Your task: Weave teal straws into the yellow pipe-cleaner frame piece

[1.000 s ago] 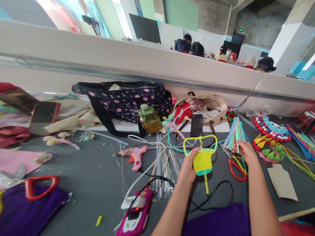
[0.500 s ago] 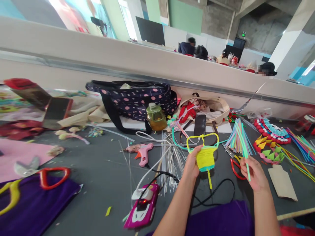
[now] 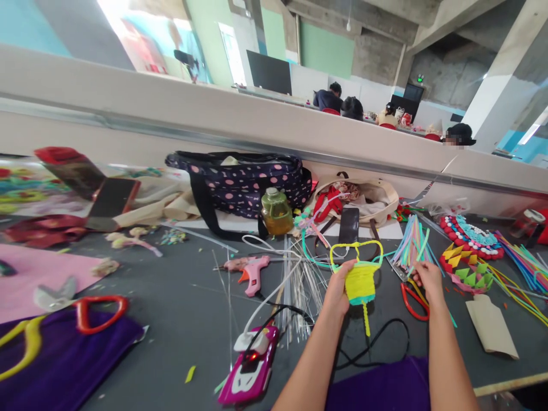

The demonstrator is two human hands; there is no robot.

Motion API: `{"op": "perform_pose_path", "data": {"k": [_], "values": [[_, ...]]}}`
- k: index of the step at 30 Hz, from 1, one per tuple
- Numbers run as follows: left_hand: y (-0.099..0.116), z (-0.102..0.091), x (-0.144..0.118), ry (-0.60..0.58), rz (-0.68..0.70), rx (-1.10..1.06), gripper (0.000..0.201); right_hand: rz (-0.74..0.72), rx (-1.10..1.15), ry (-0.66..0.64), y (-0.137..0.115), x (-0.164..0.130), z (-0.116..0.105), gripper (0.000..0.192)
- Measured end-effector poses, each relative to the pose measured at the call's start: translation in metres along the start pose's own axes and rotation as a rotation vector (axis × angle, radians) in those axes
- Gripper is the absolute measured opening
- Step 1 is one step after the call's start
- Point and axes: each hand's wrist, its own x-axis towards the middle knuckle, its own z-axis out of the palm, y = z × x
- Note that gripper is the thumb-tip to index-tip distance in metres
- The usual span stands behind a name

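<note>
My left hand holds a small yellow woven craft piece with a teal lower edge, a yellow loop on top and a yellow tail hanging down. It is raised just above the dark table. My right hand is to its right, fingers pinched on a teal stick at the near end of a fanned bundle of pastel sticks. Red-handled scissors lie just under that hand.
A pink glue gun, clear glue sticks, a pink car-shaped device with black cable, a green bottle, a polka-dot bag, a beige tote, colourful crafts, purple cloth. People sit beyond the partition.
My right hand, which had lifted a green stick away from the bundle half a second ago, has gone back to the bundle's near end. The left hand kept the yellow piece steady.
</note>
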Motion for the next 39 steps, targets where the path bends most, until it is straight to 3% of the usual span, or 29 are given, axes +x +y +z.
{"op": "perform_pose_path", "data": {"k": [10, 16, 22, 32, 36, 39], "values": [[-0.003, -0.002, 0.003, -0.003, 0.028, 0.038, 0.026, -0.110, -0.390, 0.076, 0.020, 0.008, 0.009, 0.031], [-0.006, -0.003, 0.005, 0.005, 0.062, 0.052, 0.023, -0.052, -0.601, -0.087, 0.025, -0.003, 0.003, 0.031], [-0.008, 0.000, 0.004, 0.025, 0.045, 0.097, 0.023, -0.030, -0.781, -0.237, 0.018, -0.009, 0.015, 0.035], [-0.012, 0.004, 0.001, 0.033, 0.053, 0.127, 0.021, 0.040, -1.010, -0.064, 0.005, -0.004, 0.031, 0.040], [-0.012, 0.005, 0.001, 0.041, 0.051, 0.128, 0.020, 0.023, -1.010, -0.048, 0.005, -0.004, 0.027, 0.035], [-0.012, 0.006, 0.001, 0.048, 0.035, 0.119, 0.019, -0.037, -0.985, 0.037, 0.004, -0.007, 0.019, 0.038]]}}
